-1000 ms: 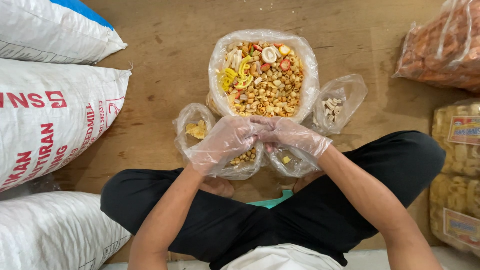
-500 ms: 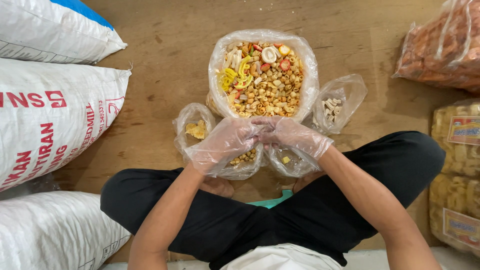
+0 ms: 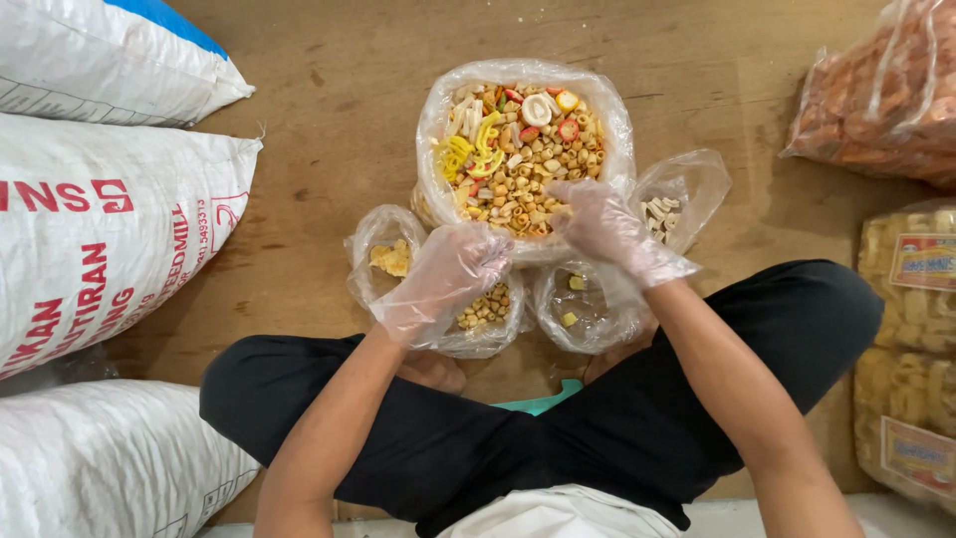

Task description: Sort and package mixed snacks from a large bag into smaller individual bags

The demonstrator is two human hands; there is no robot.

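I sit cross-legged on a wooden floor, both hands in thin clear plastic gloves. A large clear bag (image 3: 428,130) of mixed snack pieces stands in front of me. My right hand (image 3: 602,227) lies on its near rim, fingers spread on the snacks. My left hand (image 3: 453,269) hovers with curled fingers over a small bag of round brown pieces (image 3: 486,311); its palm is hidden. Between my hands sits a small bag (image 3: 588,311) with a few yellow pieces.
A small bag of yellow chips (image 3: 386,254) lies at the left and one of white pieces (image 3: 679,204) at the right. White sacks (image 3: 100,229) line the left side. Bags of orange (image 3: 886,95) and yellow (image 3: 921,329) snacks stand at the right.
My right hand left the left hand and moved up and right onto the big bag's snacks. The left hand stayed over the small bag.
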